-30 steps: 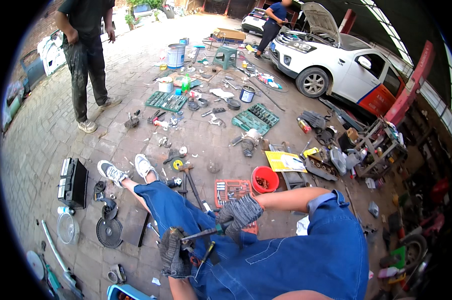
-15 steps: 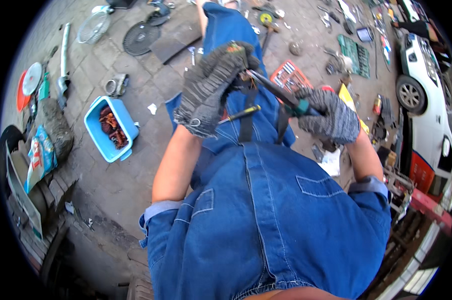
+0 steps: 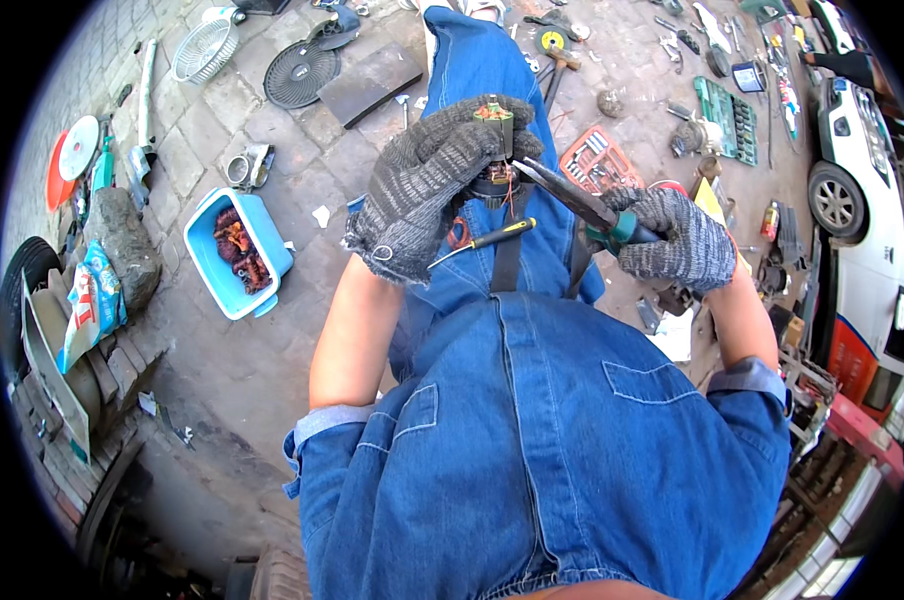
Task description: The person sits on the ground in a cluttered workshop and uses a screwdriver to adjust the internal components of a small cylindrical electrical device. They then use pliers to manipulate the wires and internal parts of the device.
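Observation:
Both hands wear grey knit gloves. My left hand is closed around a small motor part, with copper-coloured windings and a green piece at its top. Thin reddish wires hang from it. In my right hand is a pair of pliers with dark jaws and green-and-black handles. The jaws point left, their tip close beside the motor part; whether they touch it I cannot tell. Under my left wrist, a screwdriver with a yellow-and-black handle lies across my lap on the blue denim.
Left on the paving stands a blue tub holding reddish-brown copper coils. Beyond it lie a black fan grille and a dark slab. An orange tool case, a hammer and a green socket case lie ahead. A white car stands right.
The view has shifted slightly, so the surroundings sit farther right. The motor part shows more plainly in my left hand. Both hands keep their hold, and the pliers' tip stays beside the part.

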